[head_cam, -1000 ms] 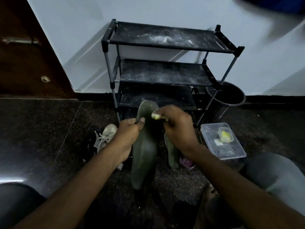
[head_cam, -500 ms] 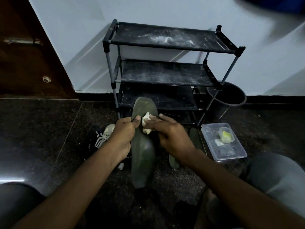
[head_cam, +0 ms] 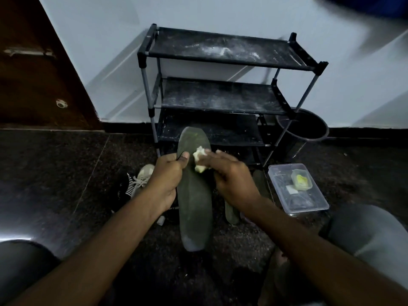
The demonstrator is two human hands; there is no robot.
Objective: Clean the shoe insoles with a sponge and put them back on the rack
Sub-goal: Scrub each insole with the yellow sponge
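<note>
A black three-tier rack (head_cam: 220,96), shelves dusted white, fills the upper centre. At mid-frame a long matte green insole (head_cam: 194,206) (rounded at both ends) is held by its left edge in the left hand (head_cam: 167,182), fingers curled. The right hand (head_cam: 229,180) fingers pinch a crumpled pale sponge (head_cam: 199,161) against it.

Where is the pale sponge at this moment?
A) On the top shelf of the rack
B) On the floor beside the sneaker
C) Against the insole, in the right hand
C: the right hand holds the sponge against the upper part of the insole, which the left hand grips by its edge.
</note>
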